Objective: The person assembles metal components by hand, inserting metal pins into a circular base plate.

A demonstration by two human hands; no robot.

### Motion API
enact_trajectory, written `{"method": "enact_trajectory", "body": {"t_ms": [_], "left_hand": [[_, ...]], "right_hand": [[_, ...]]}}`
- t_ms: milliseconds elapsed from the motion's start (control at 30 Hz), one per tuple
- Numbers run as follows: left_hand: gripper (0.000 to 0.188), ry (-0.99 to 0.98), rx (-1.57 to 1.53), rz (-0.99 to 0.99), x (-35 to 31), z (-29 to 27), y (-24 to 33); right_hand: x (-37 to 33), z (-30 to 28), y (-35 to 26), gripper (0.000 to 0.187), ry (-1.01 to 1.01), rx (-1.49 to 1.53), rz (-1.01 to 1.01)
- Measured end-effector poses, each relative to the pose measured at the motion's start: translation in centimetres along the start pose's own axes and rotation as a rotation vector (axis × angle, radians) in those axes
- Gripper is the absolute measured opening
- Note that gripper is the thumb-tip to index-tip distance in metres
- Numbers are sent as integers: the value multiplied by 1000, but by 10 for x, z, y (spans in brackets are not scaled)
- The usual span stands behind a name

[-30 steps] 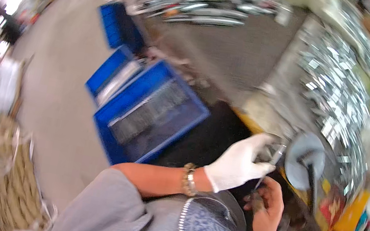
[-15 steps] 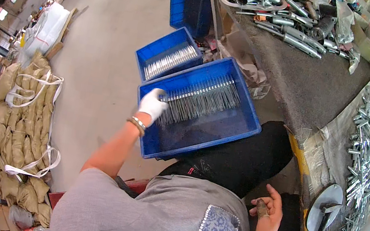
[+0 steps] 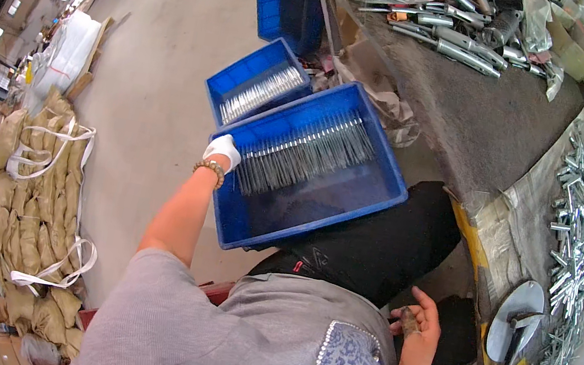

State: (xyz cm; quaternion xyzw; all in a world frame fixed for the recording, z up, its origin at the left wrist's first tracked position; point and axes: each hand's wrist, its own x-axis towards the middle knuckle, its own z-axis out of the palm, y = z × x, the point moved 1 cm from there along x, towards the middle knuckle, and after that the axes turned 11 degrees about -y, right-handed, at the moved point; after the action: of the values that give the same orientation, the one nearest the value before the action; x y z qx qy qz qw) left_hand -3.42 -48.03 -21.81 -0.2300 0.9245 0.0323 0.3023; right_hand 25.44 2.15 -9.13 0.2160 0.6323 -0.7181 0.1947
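My left hand [image 3: 223, 152], in a white glove, is at the upper left corner of a large blue plastic crate [image 3: 316, 220]. Its fingers seem closed around the rim, partly hidden from above. The crate rests against my black-trousered leg. Inside lies a row of slim metal rods [image 3: 304, 155] with shiny upper ends, set side by side. My right hand [image 3: 419, 332] hangs beside my body at the lower right, fingers apart and slightly bent, holding nothing visible. A dark grey-brown covering or stain shows on its thumb.
Beyond sits a smaller blue crate [image 3: 218, 79] with bright rods; another blue crate [image 3: 260, 1] stands farther back. The workbench [image 3: 500, 133] at right carries metal tubes [image 3: 471, 54], a heap of small shiny pins [image 3: 580, 257] and a round metal disc [image 3: 513, 323]. Tan sacks [image 3: 30, 207] lie left.
My left hand has moved off the row of rods, leftward to the crate's rim. The right hand stays almost where it was. The whole view has shifted slightly.
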Motion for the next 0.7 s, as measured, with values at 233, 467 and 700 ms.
{"method": "enact_trajectory", "body": {"t_ms": [233, 467, 700], "left_hand": [[25, 148, 81, 14, 8, 20, 6], [24, 229, 52, 64, 10, -3, -14], [24, 422, -131, 238, -50, -84, 37]], "right_hand": [[0, 0, 5, 39, 4, 33, -4], [5, -2, 13, 38, -5, 36, 2], [6, -5, 19, 36, 39, 8, -13]]}}
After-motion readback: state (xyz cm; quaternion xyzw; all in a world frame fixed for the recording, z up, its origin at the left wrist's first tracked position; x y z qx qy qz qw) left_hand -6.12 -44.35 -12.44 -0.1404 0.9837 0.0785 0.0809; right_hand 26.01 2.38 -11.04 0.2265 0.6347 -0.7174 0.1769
